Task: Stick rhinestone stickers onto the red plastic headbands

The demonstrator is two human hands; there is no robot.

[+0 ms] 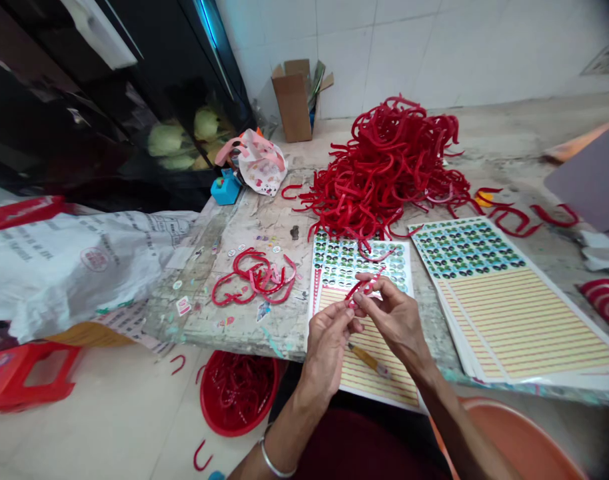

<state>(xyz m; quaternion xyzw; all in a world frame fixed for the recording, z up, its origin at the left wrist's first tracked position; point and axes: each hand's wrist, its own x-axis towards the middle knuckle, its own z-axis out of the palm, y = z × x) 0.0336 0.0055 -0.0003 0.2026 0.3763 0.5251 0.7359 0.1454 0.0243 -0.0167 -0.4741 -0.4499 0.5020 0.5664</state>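
Observation:
Between my two hands is a narrow red curved band [353, 291], held above a sticker sheet [384, 387]. My left hand [329, 340] pinches its lower end between thumb and fingertips. The fingers of my right hand [392, 317] close on the band from the other side, hiding part of it. Printed on the sheet are rows of green-and-blue round stickers at the top and yellow strips with thin red lines below. A slim yellow-handled tool [367, 359] lies on the sheet under my hands.
A big heap of red bands [394, 167] lies behind my hands, a small group [257, 277] to the left. More sticker sheets [524, 313] are stacked at right. On the floor stand a red basin [239, 393] of bands and an orange basin [509, 440]. A cardboard box [293, 103] stands by the wall.

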